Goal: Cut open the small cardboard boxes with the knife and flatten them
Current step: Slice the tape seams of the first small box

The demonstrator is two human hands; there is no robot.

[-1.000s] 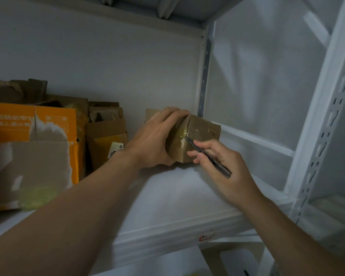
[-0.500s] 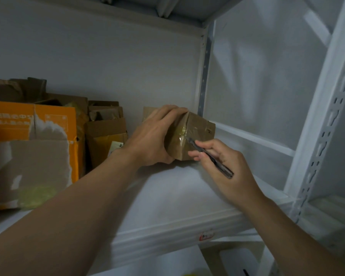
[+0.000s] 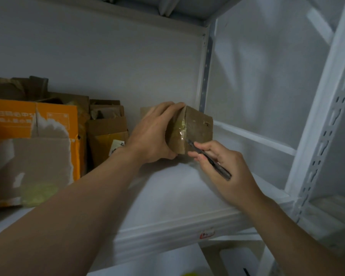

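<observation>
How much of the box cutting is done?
Done, maybe: cardboard pieces stand stacked at the left, by the orange box. In hand: the left hand steadies the small box while the right hand puts the knife tip to its taped edge. Left: it is still whole, not flattened.

you have one wide-angle view, from your head: it faces forward into the white shelf [image 3: 173,196] toward its back wall [image 3: 108,66], close in, a little above the shelf board.

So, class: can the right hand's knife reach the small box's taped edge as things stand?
Probably yes: the knife tip in the right hand sits at the taped edge; the left hand grips the small box beside it, not over it.
</observation>
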